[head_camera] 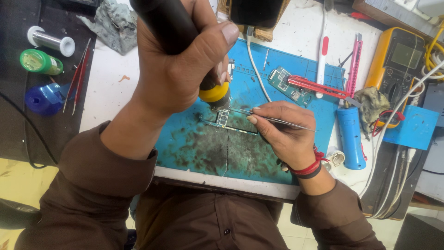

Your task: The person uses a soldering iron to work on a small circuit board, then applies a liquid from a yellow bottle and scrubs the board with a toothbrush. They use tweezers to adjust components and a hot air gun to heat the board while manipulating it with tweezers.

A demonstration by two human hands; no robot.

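Observation:
My left hand [178, 69] grips a thick black tool handle [169, 25] with a yellow collar [213, 94], nozzle down over a small circuit board [225, 119] on the stained blue work mat [203, 148]. My right hand [282, 132] pinches thin metal tweezers [277, 119], their tip touching the board just under the nozzle. A second green circuit board [283, 82] lies farther back on the mat, under red tweezers [319, 86].
A yellow multimeter [400, 65], a blue cylindrical tool [350, 136], a red-and-white pen [322, 60] and white cables [393, 176] crowd the right. At left stand a solder spool [51, 40], a green jar [40, 62], a blue bottle [44, 98] and a grey rag [115, 23].

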